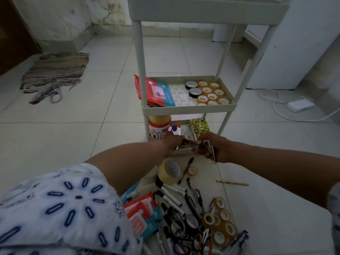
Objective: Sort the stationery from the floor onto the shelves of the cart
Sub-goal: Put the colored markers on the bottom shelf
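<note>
A pale three-tier cart [189, 108] stands ahead of me. Its middle shelf carries red-and-teal packets [156, 92], two black tape rolls [193, 89] and several clear tape rolls [211, 95]. On the bottom shelf are a glue bottle [159, 126] and a yellow patterned notebook [199, 126]. My left hand [172, 142] holds a small shiny bundle [187, 145] at the bottom shelf's front edge. My right hand [213, 146] grips a metal clip-like tool [209, 149] and touches that bundle. More stationery lies on the floor below: markers and pens [174, 197], tape rolls [220, 219], scissors [200, 240], packets [141, 216].
A wide masking tape roll [168, 171] and a yellow pencil [232, 183] lie near the cart. A rag [53, 74] sits far left. A white cable and adapter [299, 105] lie at right beside a white appliance [294, 48]. My patterned clothing [60, 214] fills the lower left.
</note>
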Available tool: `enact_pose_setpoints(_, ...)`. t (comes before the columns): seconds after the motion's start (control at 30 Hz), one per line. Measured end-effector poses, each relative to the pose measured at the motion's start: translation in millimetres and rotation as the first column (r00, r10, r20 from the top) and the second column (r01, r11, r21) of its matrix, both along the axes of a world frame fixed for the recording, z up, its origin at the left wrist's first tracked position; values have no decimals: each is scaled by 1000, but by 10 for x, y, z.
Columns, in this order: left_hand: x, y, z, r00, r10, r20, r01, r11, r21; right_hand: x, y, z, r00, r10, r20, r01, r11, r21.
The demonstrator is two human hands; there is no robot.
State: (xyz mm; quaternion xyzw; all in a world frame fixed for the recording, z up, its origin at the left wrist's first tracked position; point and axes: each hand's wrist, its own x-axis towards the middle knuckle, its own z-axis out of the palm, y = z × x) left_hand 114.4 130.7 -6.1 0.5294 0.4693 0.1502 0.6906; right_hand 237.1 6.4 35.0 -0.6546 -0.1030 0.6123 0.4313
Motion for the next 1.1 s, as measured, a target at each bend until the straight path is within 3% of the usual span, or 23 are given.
enact_pose_setpoints(0.13, -11, -6, -34, 996, -35, -81, 40, 998, 56, 88, 1, -20, 984, 117, -132, -118, 993, -2)
enact_pose_setpoints(0.27, -97, 13, -124, 992, -38, -118, 43, 998, 36, 84, 177, -130, 983, 166, -75, -170, 984, -56)
enact_pose_setpoints(0.53, -188, 190, -216, 993, 12, -121, -16, 999, -32, 35, 838, -316, 989, -141, 42, 140, 990, 22)
enact_pose_setpoints(0.77, -199, 191, -338, 997, 5, -82, -4, 1000, 3, 45, 1177, -588, 967, -182, 177, 180, 983, 25)
enact_pose_setpoints(0.93, -129, 229, -324, 995, 52, -84, -51, 999, 16, 96, 1307, -784, 972, -197, 128, 195, 980, 26)
enact_pose_setpoints(1.1, -18, 207, -385, 996, 30, -90, -28, 999, 26, 44, 1487, -914, 958, -229, 172, 229, 973, 17)
